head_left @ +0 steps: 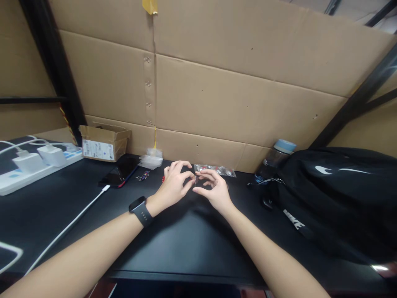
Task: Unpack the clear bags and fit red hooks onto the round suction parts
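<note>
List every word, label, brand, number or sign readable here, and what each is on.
"NIKE": white letters on the black bag.
White swoosh sign, no words: higher on that bag.
White label on the cardboard box: print too small to read.
Bottle: faint lettering, too blurred to read.

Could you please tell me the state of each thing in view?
Cardboard box: open
Phone: flat, screen dark
Chargers: plugged into power strip
Bottle: capped
Watch: strapped on, screen dark
Backpack: on the table; zips unclear
Left hand: fingers curled
Right hand: fingers curled
Thin item: between fingertips
</note>
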Available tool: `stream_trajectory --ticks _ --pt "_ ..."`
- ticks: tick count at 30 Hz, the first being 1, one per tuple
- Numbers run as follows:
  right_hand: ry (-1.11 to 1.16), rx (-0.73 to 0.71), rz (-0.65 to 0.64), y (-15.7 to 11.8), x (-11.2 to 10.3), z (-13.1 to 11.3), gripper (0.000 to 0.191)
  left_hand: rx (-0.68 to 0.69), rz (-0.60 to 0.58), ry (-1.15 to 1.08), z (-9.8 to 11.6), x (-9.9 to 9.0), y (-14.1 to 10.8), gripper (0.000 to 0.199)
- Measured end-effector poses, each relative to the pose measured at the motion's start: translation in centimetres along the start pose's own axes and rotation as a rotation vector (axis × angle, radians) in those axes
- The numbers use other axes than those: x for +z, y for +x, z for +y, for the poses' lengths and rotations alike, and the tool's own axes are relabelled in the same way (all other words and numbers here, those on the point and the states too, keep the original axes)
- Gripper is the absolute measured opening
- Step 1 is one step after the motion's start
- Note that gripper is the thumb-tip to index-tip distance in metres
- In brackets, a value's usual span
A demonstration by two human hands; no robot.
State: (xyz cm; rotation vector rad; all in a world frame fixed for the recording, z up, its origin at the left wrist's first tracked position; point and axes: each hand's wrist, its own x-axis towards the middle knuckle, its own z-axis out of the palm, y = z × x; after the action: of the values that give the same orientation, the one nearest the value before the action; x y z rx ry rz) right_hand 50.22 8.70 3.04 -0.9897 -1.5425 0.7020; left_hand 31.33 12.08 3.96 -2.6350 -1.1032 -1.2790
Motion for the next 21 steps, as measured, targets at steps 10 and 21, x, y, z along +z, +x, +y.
stream_trajectory --ticks 10,21 --pt "0.172 0.115 0.022 -0.22 0.72 0.15 0.065 0.007 0.033 0.007 0.1 -0.14 -0.02 0.013" --pt "0.236 0.236 -0.051 -0.48 0.54 -0.17 0.051 0.064 0.061 0.01 0.13 -0.08 -0.23 0.007"
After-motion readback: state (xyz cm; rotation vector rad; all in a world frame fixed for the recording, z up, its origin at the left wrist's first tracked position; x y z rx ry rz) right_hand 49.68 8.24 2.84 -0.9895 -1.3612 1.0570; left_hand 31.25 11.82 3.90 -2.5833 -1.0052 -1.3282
